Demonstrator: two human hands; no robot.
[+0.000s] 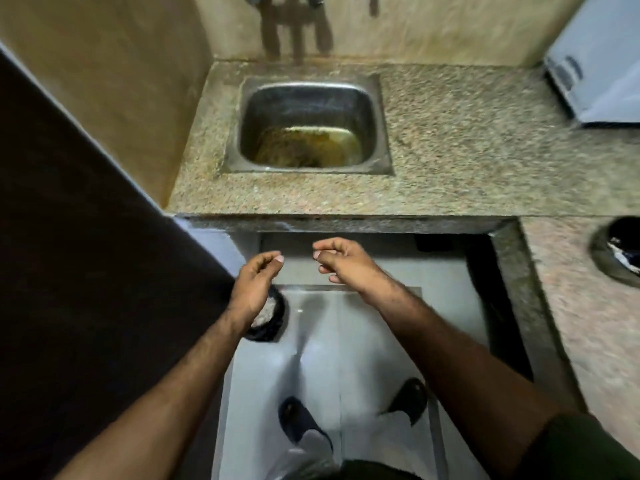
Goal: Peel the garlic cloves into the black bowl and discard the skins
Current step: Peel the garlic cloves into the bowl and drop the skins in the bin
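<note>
My left hand (256, 282) hovers low in front of the counter, fingers loosely curled and apart, nothing visible in it. Right beneath it on the floor stands a small black bin (273, 323) holding pale garlic skins (264, 311), partly hidden by my wrist. My right hand (344, 263) is level with the left, a short gap between them, fingers loosely bent with nothing seen in them. The black bowl (604, 252) sits on the counter at the far right edge, cut off by the frame, with something white inside.
A steel sink (375, 98) with murky yellow water is set in the speckled stone counter (450, 150) ahead. A dark door or panel (86, 271) fills the left. A grey-blue appliance (595, 64) stands at the back right. My feet (298, 420) are on pale floor tiles.
</note>
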